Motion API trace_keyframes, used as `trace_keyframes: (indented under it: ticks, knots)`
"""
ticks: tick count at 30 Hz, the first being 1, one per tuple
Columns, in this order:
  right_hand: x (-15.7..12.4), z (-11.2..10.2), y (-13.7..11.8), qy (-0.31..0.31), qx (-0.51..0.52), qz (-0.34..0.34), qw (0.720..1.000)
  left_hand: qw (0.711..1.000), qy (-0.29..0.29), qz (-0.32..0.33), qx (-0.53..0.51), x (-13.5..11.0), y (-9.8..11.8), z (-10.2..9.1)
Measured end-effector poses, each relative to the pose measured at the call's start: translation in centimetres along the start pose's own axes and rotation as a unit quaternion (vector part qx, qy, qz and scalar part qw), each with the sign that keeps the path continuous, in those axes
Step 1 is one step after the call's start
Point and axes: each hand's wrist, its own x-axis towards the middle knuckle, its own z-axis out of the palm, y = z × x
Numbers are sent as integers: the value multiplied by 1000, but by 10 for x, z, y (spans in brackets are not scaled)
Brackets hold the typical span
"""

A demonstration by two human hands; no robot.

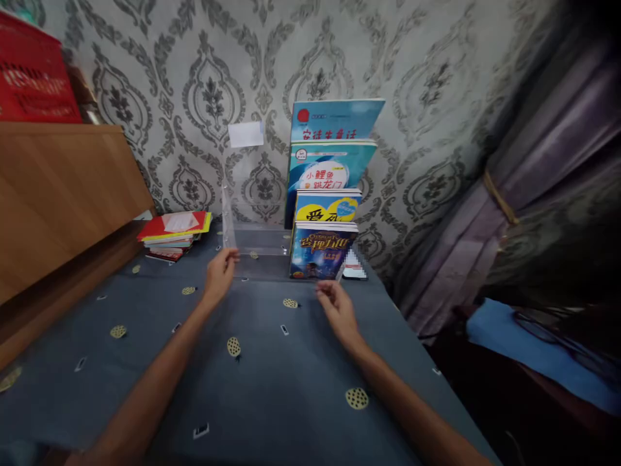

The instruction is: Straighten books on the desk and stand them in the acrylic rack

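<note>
- Clear tiered book stand (227,223): sits on the far middle of the patterned tablecloth (272,388), before the wallpapered wall (339,39).
- Your left hand (222,275): fingers bent to a pinch at the stand's left near edge; you appear to have hold of it.
- Your right hand (337,307): half curled, thumb and index fingertips close together, just near of the stand's front edge. Cannot tell whether you touch or grip it.
- Risk, tipping: all the stand's books are on its right, so I judge a lift or tug from the left could tilt it and spill them.
- Risk, sliding: the cloth could ruck up if you drag the stand.
- Risk, knock: a shift to the right could bump the flat, phone-like object (356,275) just beside the books.
- Stand contents, far to near: teal 安徒生童话 book (339,116); teal 小鲤鱼跳龙门 book (334,165); yellow-and-blue book (310,210); dark-blue book (317,262). All upright, stepping down towards you; the lower rows show more than one spine or top edge.
- Red box (36,71), far left on the wooden cabinet (72,188): contents hidden.
- Book pile (177,236): lies flat, left of the stand, apart from it.
</note>
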Motion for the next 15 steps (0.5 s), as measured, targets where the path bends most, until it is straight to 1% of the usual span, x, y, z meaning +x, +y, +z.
trace_keyframes:
  ticks: [1, 2, 3, 4, 6, 8, 11, 15]
  knots:
    - [-5, 7, -2, -44, -9, 7, 999, 999, 20, -12, 36, 2, -10, -12]
    - [-9, 14, -4, -81, -17, 12, 996, 994, 38, -29, 95, 5, -19, -24]
    - [-13, 21, -7, -114, -24, 12, 993, 984, 47, -45, 165, 9, -27, -36]
    - [-16, 28, -10, -141, -32, 10, 989, 977, 57, -56, 198, 14, -34, -47]
    - [-22, 38, -15, -179, -56, -9, 982, 965, 69, -65, 245, 28, -44, -66]
    - [-28, 44, -19, -201, -92, -42, 974, 954, 67, -70, 285, 43, -52, -79]
    - [-35, 47, -22, -220, -128, -89, 963, 941, 45, -71, 326, 64, -59, -87]
    - [-37, 46, -24, -231, -132, -96, 959, 929, 14, -58, 366, 87, -65, -80]
